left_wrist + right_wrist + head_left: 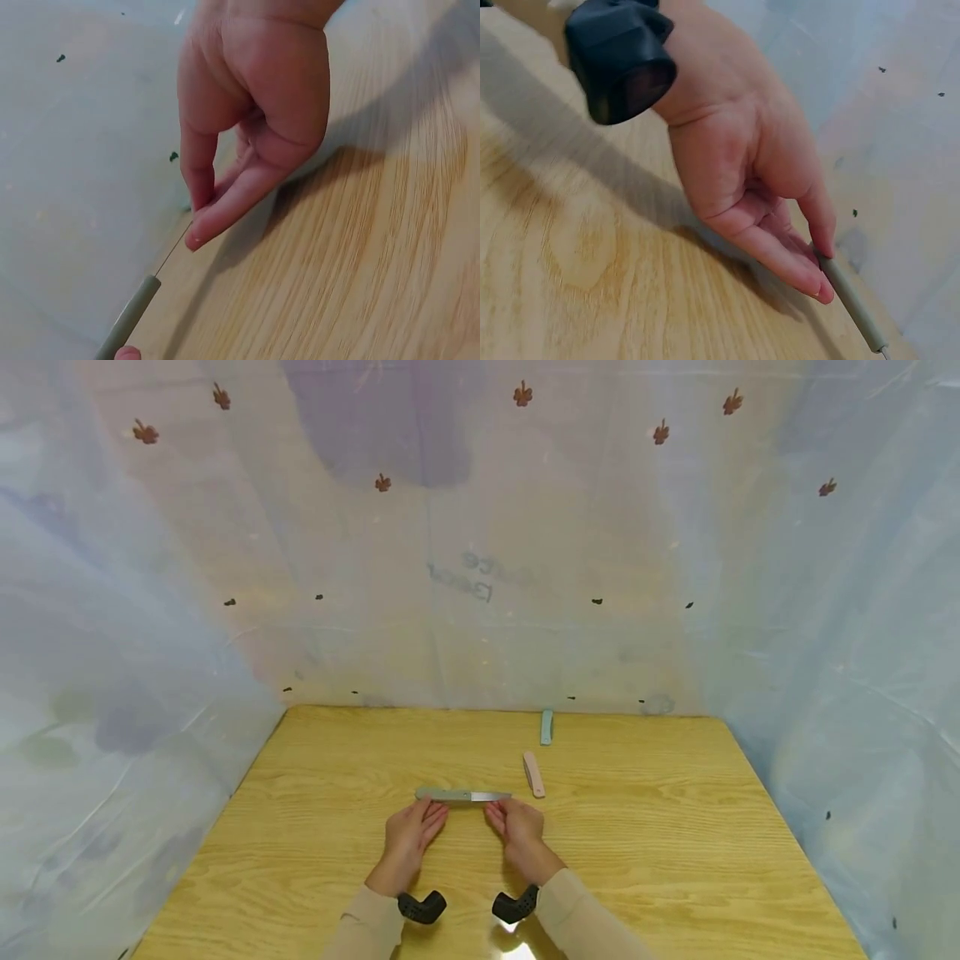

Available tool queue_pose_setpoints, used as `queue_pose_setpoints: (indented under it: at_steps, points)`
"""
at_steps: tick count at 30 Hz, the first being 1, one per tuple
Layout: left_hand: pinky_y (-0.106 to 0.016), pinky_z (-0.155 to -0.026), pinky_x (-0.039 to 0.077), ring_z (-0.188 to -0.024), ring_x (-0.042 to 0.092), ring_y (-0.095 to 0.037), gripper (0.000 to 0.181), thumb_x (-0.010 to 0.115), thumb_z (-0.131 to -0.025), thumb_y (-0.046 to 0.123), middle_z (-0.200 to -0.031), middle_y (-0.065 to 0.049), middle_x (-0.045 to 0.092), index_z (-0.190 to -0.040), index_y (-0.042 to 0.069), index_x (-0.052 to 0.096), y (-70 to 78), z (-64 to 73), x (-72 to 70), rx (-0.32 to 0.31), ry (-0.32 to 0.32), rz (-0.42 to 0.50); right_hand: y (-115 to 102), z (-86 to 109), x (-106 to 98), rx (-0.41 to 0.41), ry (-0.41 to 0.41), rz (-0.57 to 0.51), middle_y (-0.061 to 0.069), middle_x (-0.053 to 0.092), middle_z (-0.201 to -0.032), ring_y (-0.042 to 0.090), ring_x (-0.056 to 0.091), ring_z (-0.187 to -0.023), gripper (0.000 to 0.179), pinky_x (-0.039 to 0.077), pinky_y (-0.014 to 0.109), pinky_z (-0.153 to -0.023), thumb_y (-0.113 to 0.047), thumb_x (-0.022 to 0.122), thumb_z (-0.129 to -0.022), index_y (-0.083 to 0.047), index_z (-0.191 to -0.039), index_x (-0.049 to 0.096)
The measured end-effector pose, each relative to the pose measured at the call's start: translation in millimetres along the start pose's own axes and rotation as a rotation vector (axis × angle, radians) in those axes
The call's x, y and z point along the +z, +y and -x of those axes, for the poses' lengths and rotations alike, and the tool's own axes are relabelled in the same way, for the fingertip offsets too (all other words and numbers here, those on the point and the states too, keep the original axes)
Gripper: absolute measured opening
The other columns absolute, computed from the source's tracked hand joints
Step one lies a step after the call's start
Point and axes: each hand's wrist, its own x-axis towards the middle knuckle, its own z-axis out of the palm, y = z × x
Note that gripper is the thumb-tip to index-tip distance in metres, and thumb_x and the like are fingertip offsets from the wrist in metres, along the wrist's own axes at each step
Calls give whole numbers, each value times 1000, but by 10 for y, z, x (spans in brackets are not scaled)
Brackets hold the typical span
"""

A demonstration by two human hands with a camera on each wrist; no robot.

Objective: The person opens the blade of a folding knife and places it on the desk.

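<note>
A pocket knife with a grey-green handle (444, 795) is unfolded, its blade (489, 797) pointing right. My left hand (408, 837) pinches the handle's far left end between thumb and fingers, as the right wrist view shows of the left hand (739, 157) on the handle (853, 306). The blade's tip is pinched by my right hand (521, 835). In the left wrist view the right hand (251, 97) has thumb and fingertips on the thin blade (172, 249), seen edge-on. Both hands hold the knife level over the wooden table.
Two folded pocket knives lie behind the right hand: a pink one (533, 775) and a light blue one (547, 727) near the back edge. The wood-grain table (315, 827) meets hanging patterned sheets (480, 652) at the back and sides. Black wrist cameras (422, 907) sit on both wrists.
</note>
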Motion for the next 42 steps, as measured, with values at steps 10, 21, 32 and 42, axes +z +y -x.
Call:
queue_pose_setpoints:
  at_steps: [10, 21, 32, 42]
  points:
    - [-36, -86, 49, -99, 62, -29, 43, 49, -98, 11, -114, -31, 56, -127, -18, 38, 13, -143, -117, -86, -23, -95, 76, -111, -28, 16, 8, 127, 28, 64, -95, 28, 66, -85, 28, 53, 36, -77, 3, 50, -92, 20, -114, 50]
    - [-36, -86, 49, -99, 62, -29, 40, 48, -98, 11, -113, -29, 57, -125, -18, 42, 59, -176, -145, -103, -66, -104, 6, -78, 11, 11, 4, 175, 28, 64, -98, 26, 67, -85, 26, 54, 34, -76, 2, 51, -92, 18, -113, 52]
    - [-34, -82, 51, -96, 64, -28, 38, 45, -99, 15, -107, -26, 61, -121, -18, 45, 35, -182, -198, -118, -61, -129, 64, -46, -38, -17, -20, 187, 26, 63, -96, 26, 66, -86, 27, 53, 35, -78, 0, 50, -94, 19, -113, 51]
    - [-34, -78, 53, -93, 64, -29, 38, 44, -100, 18, -106, -28, 60, -117, -16, 51, 88, -92, -89, 52, -140, -392, -114, 95, -152, -36, -110, 241, 25, 65, -89, 24, 67, -77, 31, 55, 34, -73, 2, 50, -92, 24, -114, 47]
